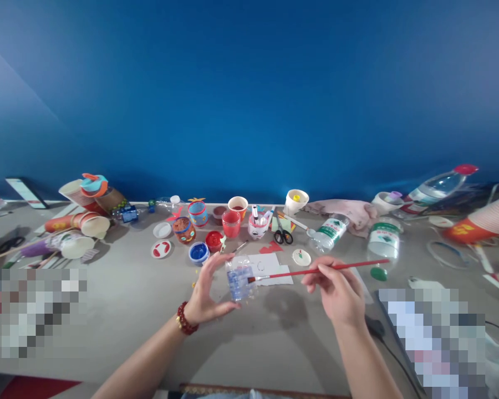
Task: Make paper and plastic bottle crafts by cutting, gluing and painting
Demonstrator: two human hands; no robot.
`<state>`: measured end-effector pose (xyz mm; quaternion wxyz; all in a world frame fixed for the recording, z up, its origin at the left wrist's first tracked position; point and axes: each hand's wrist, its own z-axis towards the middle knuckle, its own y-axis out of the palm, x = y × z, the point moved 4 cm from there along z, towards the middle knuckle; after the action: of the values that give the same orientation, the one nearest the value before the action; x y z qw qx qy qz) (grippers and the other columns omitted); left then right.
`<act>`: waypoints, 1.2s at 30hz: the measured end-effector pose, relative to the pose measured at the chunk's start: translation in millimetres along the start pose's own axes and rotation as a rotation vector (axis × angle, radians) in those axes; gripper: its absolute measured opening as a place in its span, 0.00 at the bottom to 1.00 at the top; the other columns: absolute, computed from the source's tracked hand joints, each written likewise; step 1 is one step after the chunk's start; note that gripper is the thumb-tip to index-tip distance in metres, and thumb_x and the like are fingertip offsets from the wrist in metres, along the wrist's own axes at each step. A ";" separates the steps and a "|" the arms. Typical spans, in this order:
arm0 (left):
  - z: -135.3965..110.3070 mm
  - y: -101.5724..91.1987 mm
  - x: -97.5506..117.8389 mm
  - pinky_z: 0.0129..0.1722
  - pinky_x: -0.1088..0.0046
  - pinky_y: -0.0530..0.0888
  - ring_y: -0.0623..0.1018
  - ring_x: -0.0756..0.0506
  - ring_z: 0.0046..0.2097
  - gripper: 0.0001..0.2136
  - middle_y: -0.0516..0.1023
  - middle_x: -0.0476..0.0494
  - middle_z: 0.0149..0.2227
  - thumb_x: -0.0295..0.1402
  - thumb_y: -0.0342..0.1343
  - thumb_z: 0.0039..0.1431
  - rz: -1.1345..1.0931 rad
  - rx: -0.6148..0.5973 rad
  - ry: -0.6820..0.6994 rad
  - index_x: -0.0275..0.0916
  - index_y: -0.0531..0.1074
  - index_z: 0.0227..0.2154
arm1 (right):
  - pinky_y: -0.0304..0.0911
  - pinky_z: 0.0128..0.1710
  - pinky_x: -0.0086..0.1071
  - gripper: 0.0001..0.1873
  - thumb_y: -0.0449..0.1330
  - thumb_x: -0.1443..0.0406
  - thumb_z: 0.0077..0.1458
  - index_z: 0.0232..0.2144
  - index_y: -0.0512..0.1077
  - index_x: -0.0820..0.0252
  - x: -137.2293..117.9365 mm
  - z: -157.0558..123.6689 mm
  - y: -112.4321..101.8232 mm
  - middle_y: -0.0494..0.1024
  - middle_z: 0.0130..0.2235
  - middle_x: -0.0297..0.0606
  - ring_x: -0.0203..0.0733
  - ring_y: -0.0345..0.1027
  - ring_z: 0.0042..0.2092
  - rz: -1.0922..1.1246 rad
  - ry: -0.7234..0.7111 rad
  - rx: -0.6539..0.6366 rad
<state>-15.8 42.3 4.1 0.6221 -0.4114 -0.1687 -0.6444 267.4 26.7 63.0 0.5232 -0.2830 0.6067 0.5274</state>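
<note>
My left hand (208, 296), a beaded bracelet on its wrist, holds a clear plastic bottle piece (240, 284) between thumb and fingers. Streaks of blue colour show on that piece. In my right hand (339, 288) is a thin paintbrush (293, 273) with a long red handle, pinched near its middle. Its bristles point left and touch or nearly touch the plastic's right side. Beyond my left hand stand an open jar of blue paint (199, 253) and a jar of red paint (214, 241). White paper (280, 274) with a drawn curve lies behind the brush.
Black-handled scissors (283, 237), a red cup (232, 223) and decorated pots (198, 213) stand along the back near the blue wall. Cut plastic bottles (330, 233) lie to the right. Stacked paper cups (79, 224) are at left. A cable (399, 360) runs along the right front.
</note>
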 end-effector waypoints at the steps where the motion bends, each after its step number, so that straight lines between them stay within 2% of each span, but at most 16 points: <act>1: -0.2 -0.2 -0.5 0.60 0.41 0.62 0.67 0.29 0.61 0.52 0.65 0.25 0.60 0.44 0.70 0.45 0.001 0.000 0.003 0.42 0.42 0.67 | 0.64 0.12 0.26 0.05 0.65 0.66 0.45 0.20 0.77 0.61 -0.1 1.9 -3.9 0.77 0.19 0.36 0.41 0.73 0.18 -0.001 0.001 0.029; 5: 0.0 -0.2 -1.8 0.60 0.42 0.62 0.68 0.29 0.61 0.52 0.66 0.26 0.60 0.44 0.70 0.45 0.002 0.002 0.002 0.43 0.43 0.67 | 0.63 0.12 0.25 0.04 0.64 0.66 0.45 0.21 0.77 0.61 -3.2 2.3 -8.5 0.76 0.18 0.35 0.40 0.72 0.18 0.012 0.000 0.061; 11: -0.6 -0.5 -1.4 0.60 0.42 0.61 0.67 0.29 0.61 0.52 0.65 0.25 0.60 0.45 0.69 0.46 -0.010 0.016 0.007 0.42 0.42 0.67 | 0.66 0.14 0.27 0.06 0.64 0.65 0.48 0.22 0.78 0.62 -0.1 -1.9 3.1 0.77 0.20 0.37 0.41 0.73 0.19 0.029 0.021 -0.039; 18: -2.6 -3.8 -6.8 0.57 0.46 0.66 0.66 0.29 0.62 0.52 0.66 0.26 0.60 0.46 0.70 0.44 0.056 0.045 -0.034 0.43 0.44 0.67 | 0.64 0.12 0.25 0.04 0.65 0.66 0.46 0.22 0.78 0.61 -2.4 2.9 -9.9 0.78 0.19 0.36 0.41 0.73 0.19 0.034 -0.021 0.054; 24: -2.0 -3.7 -7.1 0.57 0.47 0.66 0.67 0.29 0.62 0.51 0.67 0.27 0.60 0.45 0.70 0.44 0.054 0.050 -0.037 0.43 0.45 0.66 | 0.66 0.15 0.26 0.08 0.64 0.65 0.50 0.22 0.78 0.62 2.8 -5.9 6.7 0.78 0.21 0.38 0.41 0.74 0.20 0.030 0.006 -0.094; 31: -2.1 -5.0 -8.5 0.55 0.48 0.68 0.68 0.29 0.61 0.52 0.67 0.27 0.59 0.46 0.70 0.43 0.047 0.076 -0.043 0.43 0.45 0.66 | 0.65 0.13 0.24 0.05 0.65 0.66 0.46 0.22 0.78 0.62 2.3 6.3 -13.1 0.78 0.20 0.36 0.40 0.74 0.19 0.025 -0.031 0.025; 36: -2.1 -3.5 -8.3 0.53 0.50 0.70 0.70 0.29 0.60 0.51 0.67 0.27 0.59 0.47 0.70 0.44 0.052 0.080 -0.076 0.43 0.46 0.66 | 0.65 0.14 0.25 0.06 0.64 0.65 0.48 0.23 0.78 0.61 2.0 -1.7 0.1 0.77 0.20 0.36 0.40 0.73 0.19 0.058 -0.006 -0.029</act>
<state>-20.7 46.8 -2.3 0.6478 -0.4145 -0.2070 -0.6048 266.1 25.5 60.9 0.5053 -0.2714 0.6054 0.5518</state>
